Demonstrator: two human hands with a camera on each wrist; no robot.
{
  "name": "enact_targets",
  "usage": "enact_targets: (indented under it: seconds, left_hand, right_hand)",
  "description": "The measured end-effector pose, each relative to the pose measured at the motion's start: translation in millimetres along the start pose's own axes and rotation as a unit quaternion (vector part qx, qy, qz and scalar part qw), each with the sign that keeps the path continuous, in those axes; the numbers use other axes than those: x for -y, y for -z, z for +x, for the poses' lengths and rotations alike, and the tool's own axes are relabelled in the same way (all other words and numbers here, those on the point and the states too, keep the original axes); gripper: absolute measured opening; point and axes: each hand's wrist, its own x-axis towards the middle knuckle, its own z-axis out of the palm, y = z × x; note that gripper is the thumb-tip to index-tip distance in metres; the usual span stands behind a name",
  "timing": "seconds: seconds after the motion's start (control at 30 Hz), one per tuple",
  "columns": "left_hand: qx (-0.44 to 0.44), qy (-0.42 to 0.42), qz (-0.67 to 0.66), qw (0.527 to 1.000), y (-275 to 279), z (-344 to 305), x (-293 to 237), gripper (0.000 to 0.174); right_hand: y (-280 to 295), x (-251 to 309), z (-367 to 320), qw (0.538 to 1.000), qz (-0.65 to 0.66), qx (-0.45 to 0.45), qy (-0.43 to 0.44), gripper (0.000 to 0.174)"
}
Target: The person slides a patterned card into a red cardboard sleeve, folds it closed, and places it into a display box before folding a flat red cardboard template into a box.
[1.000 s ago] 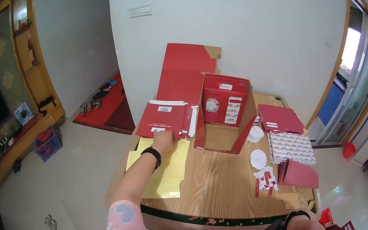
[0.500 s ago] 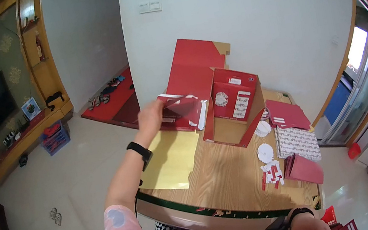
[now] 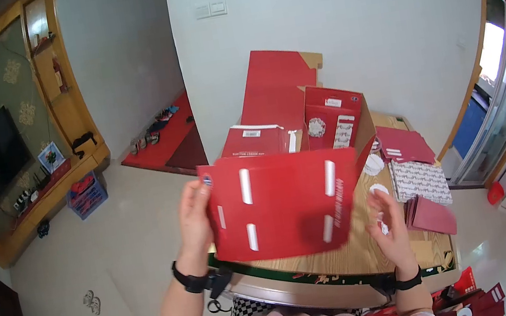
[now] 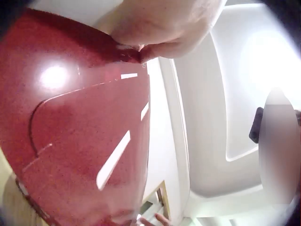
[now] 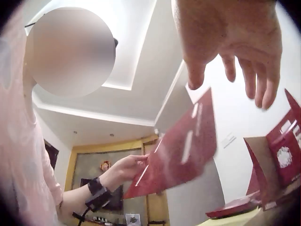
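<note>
A flat red card piece [image 3: 283,203] with several white slots is held up over the near side of the table. My left hand [image 3: 196,223] pinches its left edge; the left wrist view shows the thumb and fingers [image 4: 164,28] on the red sheet [image 4: 84,117]. To the right of the piece, my right hand [image 3: 390,229] is raised with spread fingers, touching nothing. The right wrist view shows that hand [image 5: 230,47] relaxed above the red piece [image 5: 178,146].
Behind the held piece lie a stack of red printed sheets [image 3: 254,141] and an upright open red box [image 3: 332,112]. On the table's right are red pieces [image 3: 403,144], a patterned white stack [image 3: 422,181], folded red pieces [image 3: 431,216] and white round cutouts [image 3: 374,164].
My left hand has lifted a red piece from the left stack and brought it nearer, over the table's front. My right hand has come up from the lower right edge toward it.
</note>
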Motion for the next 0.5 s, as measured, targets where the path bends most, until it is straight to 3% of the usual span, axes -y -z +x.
enact_targets:
  seconds: [0.03,0.13,0.2,0.27,0.37,0.5]
  left_hand:
    - [0.014,0.037,-0.023,0.999,-3,-6,12,0.006]
    - [0.035,0.131,-0.049,0.99,-12,-19,50,0.009]
    - [0.07,0.195,-0.012,0.978,-14,-22,59,0.011]
    - [0.143,0.249,0.043,0.957,-13,-27,66,0.014]
    - [0.269,0.302,0.13,0.905,-6,-36,70,0.024]
    - [0.274,0.308,0.083,0.907,-4,-50,89,0.034]
  right_hand:
    - [0,-6,-5,0.995,0.055,0.03,-0.072,0.042]
    - [11,-42,-22,0.973,0.06,0.146,-0.167,0.034]
    - [16,-53,-25,0.975,-0.021,0.115,-0.188,0.027]
    - [20,-55,-28,0.971,0.114,0.045,-0.206,0.024]
    - [31,-58,-41,0.974,0.086,0.013,-0.21,0.023]
    - [29,-61,-52,0.968,0.085,-0.026,-0.235,0.022]
